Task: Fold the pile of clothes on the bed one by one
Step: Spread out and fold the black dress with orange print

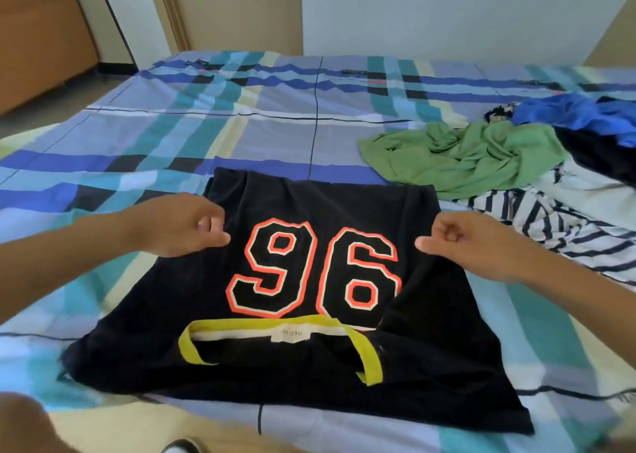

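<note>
folding barely begun
black cotton t-shirt printed 96 (192, 297) lies flat; left hand (186, 225) and right hand (471, 246) curl fingers at its sides, grip unclear; crumpled clothes pile (481, 156) waits.

Left hand (182, 225) and right hand (471, 242) bare, both forearms uncovered right to the frame edges at 8 and 4 o'clock, a blurred rounded bare body part at 7 o'clock, toe of a black-and-white shoe (181, 446) at 6 o'clock.
</note>
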`<action>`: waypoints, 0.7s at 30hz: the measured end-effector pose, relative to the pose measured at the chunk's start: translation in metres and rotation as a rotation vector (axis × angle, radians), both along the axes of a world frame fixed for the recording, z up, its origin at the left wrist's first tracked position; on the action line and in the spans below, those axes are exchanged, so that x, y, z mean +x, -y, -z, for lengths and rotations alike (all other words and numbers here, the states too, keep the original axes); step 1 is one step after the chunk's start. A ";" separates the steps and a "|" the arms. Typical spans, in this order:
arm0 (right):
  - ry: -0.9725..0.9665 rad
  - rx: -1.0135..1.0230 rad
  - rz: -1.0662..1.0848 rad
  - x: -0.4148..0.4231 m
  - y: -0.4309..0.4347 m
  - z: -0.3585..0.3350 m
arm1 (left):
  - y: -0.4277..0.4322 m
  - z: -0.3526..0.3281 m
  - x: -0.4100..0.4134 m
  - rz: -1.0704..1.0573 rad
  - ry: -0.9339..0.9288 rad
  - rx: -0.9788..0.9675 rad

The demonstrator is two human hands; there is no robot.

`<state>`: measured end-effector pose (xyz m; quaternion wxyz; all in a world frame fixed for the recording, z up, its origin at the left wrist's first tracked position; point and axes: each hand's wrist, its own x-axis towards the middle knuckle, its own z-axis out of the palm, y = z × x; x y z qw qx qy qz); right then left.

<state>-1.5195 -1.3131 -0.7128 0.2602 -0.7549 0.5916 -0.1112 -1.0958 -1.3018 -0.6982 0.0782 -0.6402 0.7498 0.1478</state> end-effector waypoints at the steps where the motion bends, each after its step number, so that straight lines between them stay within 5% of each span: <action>1: 0.029 -0.035 0.113 0.000 0.014 0.007 | 0.013 0.010 0.000 -0.056 -0.013 -0.151; 3: 0.064 -0.015 0.269 -0.002 0.040 0.023 | 0.040 0.035 0.005 -0.196 -0.044 -0.302; 9: 0.333 0.077 0.506 -0.003 0.099 0.057 | 0.098 0.074 0.007 -0.675 -0.325 -0.289; 15: 0.412 -0.060 0.564 -0.009 0.138 0.047 | 0.137 0.065 0.003 -0.645 -0.499 -0.405; 21: 0.347 -0.247 0.712 -0.041 0.155 0.021 | 0.176 0.051 0.026 -0.752 -0.448 -0.503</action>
